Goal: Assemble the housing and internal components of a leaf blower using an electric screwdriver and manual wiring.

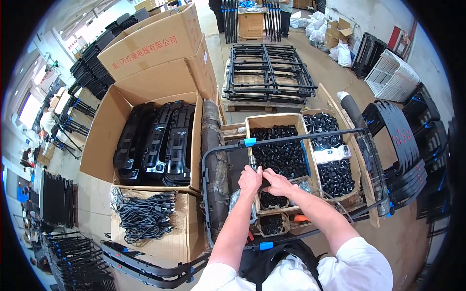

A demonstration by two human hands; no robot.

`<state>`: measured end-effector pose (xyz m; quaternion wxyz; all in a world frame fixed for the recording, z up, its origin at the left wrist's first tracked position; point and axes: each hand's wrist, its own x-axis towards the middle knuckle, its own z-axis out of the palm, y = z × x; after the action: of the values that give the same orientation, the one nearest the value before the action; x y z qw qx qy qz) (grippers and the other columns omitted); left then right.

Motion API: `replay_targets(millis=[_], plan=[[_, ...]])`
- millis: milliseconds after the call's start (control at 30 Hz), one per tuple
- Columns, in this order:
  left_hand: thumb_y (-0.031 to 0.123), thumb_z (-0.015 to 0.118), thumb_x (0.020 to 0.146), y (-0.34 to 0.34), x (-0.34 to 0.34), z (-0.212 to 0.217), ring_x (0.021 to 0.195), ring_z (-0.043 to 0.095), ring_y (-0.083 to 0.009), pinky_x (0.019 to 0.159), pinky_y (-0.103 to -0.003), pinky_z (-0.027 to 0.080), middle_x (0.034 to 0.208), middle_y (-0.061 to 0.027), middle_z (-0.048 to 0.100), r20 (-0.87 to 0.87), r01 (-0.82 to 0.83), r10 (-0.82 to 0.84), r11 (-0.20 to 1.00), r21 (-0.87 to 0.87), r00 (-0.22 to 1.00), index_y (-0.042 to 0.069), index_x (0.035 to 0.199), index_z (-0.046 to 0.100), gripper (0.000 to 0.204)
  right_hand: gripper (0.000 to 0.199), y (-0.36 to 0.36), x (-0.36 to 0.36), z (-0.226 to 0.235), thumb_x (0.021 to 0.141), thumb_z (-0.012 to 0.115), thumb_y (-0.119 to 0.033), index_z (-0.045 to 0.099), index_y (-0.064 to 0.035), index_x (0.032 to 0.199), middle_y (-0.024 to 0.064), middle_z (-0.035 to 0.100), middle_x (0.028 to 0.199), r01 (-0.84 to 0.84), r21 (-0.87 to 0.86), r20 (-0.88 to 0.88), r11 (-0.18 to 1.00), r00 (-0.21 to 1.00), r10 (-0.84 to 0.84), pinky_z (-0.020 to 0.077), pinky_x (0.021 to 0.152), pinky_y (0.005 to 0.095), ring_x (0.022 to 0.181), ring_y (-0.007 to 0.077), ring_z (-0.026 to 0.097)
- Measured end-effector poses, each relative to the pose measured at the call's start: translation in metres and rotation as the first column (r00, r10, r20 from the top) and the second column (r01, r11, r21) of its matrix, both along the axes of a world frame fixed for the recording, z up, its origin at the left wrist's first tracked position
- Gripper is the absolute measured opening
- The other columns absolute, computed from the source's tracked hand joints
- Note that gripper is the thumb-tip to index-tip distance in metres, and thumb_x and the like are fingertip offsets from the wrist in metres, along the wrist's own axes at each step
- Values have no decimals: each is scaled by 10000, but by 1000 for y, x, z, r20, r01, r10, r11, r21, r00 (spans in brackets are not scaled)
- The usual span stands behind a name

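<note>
My left hand (250,180) is closed around a dark tool with a metal tip (253,162), which looks like a power driver; most of its body is hidden. Close against it, my right hand (278,184) has its fingers bent toward the left hand, and a dark shape shows between the two; what the right fingers grip is hidden. Both hands are inside a large black rectangular tube frame (310,137) with blue clips (250,142). Just under the right hand sits a small box of tiny black parts (274,200).
Wooden-sided bins of black knobs (279,150) and black caps (336,178) lie beyond my hands. At left, a carton (97,140) holds black plastic housings (155,140), with bundled cables (145,216) nearer. Black frames (269,72) are stacked on a pallet ahead. Two people stand at the back.
</note>
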<state>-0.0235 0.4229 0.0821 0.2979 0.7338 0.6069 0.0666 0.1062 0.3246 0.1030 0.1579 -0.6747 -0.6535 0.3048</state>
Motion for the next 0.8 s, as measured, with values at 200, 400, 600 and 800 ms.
replay_targets(millis=[200, 400, 600, 800], plan=[[612, 623, 972, -8, -4, 0, 1083, 717, -456, 937, -535, 576, 1157, -293, 712, 12, -23, 23, 1000, -6, 1000, -30, 1175, 607, 674, 586, -7, -3, 5, 859, 788, -224, 512, -63, 1350, 169, 528, 1359, -7, 40, 3, 999, 1000, 7, 513, 1023, 523, 1211, 438, 610], [620, 632, 956, -39, -28, 29, 1131, 688, -483, 989, -542, 536, 1189, -334, 702, 86, -30, 35, 998, -62, 996, -81, 1178, 613, 736, 648, -49, -19, 26, 830, 792, -275, 520, -44, 1370, 173, 568, 1298, -24, 166, 83, 986, 996, 10, 566, 911, 529, 1088, 442, 667], [532, 685, 997, -138, -70, 82, 972, 683, -207, 870, -377, 544, 1076, -142, 738, 580, -78, 373, 880, -468, 724, -30, 1138, 701, 580, 640, -143, -57, 87, 775, 805, -195, 563, -10, 1338, 180, 593, 1203, -32, 407, 97, 913, 995, -8, 587, 811, 485, 943, 391, 709], [421, 739, 980, -263, -108, 65, 818, 596, -131, 761, -346, 519, 912, -79, 721, 690, -175, 330, 942, -287, 644, -27, 1040, 709, 452, 693, -254, -89, 97, 793, 808, -190, 507, -20, 1393, 189, 590, 1218, -95, 317, 74, 944, 994, 75, 564, 863, 492, 992, 401, 687]])
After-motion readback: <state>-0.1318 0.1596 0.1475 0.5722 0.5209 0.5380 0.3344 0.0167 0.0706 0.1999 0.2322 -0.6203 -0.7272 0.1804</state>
